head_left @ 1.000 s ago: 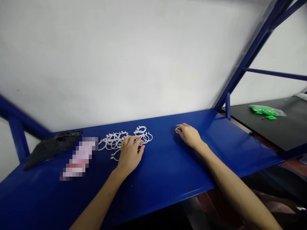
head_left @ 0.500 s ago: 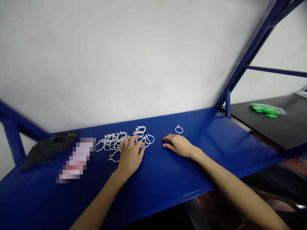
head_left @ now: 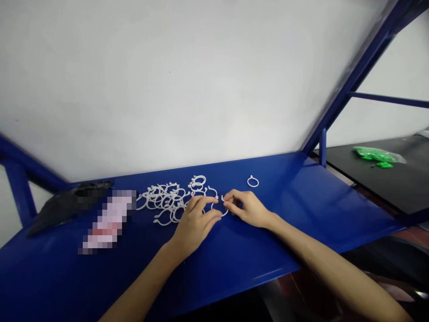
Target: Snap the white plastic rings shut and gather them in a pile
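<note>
Between my hands, above the blue surface, is a white plastic shower curtain ring [head_left: 225,214], partly hidden by fingers. My left hand [head_left: 199,217] has its thumb and index finger on the ring's left side, with a gap between the fingertips through which the ring shows. My right hand [head_left: 246,206] pinches the ring's right side, its fingers curled. Left of and behind my left hand lies a loose pile of the same white rings [head_left: 164,199], several with gaps and small knobbed ends. A single ring [head_left: 253,181] lies apart behind my right hand and looks closed.
The blue metal shelf [head_left: 268,250] has a wall behind it and blue posts [head_left: 322,147] at its sides. A black plastic bag [head_left: 63,205] and a blurred-out pinkish item [head_left: 114,214] lie at left. A bag of green pieces [head_left: 377,154] lies on a black table at right.
My left hand has moved right from the pile, with a ring now between it and my right hand. My right hand has closed its fingers on that ring.
</note>
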`<state>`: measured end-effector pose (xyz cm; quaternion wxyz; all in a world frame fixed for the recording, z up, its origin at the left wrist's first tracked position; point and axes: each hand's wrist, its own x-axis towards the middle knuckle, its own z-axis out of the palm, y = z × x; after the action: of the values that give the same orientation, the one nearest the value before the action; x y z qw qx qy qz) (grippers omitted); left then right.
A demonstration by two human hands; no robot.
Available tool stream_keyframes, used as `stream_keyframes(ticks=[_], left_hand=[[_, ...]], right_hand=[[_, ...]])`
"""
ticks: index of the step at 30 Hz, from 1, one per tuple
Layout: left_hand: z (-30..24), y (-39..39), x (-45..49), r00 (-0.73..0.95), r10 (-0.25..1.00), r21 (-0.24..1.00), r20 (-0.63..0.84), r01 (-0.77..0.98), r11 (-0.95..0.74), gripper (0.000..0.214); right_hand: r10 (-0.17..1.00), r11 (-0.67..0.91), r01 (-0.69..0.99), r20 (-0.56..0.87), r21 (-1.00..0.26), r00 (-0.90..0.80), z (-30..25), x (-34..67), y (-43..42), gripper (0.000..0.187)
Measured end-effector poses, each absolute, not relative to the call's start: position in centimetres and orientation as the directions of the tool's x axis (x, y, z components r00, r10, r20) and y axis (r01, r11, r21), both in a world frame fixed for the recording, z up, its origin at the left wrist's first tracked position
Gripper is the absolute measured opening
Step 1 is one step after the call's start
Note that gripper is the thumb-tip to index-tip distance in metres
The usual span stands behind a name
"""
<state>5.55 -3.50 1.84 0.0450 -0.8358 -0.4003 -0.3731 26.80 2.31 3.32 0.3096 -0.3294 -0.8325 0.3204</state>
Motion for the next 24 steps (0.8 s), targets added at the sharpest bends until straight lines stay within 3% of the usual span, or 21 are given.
stream_keyframes(ticks=[4,7,10,16,24], left_hand=[[1.9,-3.6,5.6,0.213,0.753,0.467,0.623,0.671,-0.576,0.029],[2.3,-3.3,5.4,0.13,0.835,0.596,0.534,0.643,-0.482,0.021],[2.5,-3.1,5.3,0.128,0.882,0.655,0.453,0.624,-0.427,0.008],[2.6,-3.0,5.2,0.043,0.94,0.77,0.34,0.562,-0.304,0.009],[3.1,-3.1,5.2,0.013,0.921,0.787,0.389,0.516,-0.339,0.009]], right_hand=[[0.763,0.562,0.337,0.317,-0.755,-0.563,3.2,26.6,2.1,0.012],[0.74,0.613,0.36,0.351,-0.703,-0.574,3.2,26.5,2.0,0.013],[0.704,0.655,0.355,0.367,-0.667,-0.609,3.3,26.5,1.7,0.015],[0.728,0.615,0.305,0.377,-0.727,-0.572,3.7,26.5,1.5,0.019],[0.752,0.562,0.293,0.331,-0.774,-0.57,3.7,26.2,1.3,0.02]])
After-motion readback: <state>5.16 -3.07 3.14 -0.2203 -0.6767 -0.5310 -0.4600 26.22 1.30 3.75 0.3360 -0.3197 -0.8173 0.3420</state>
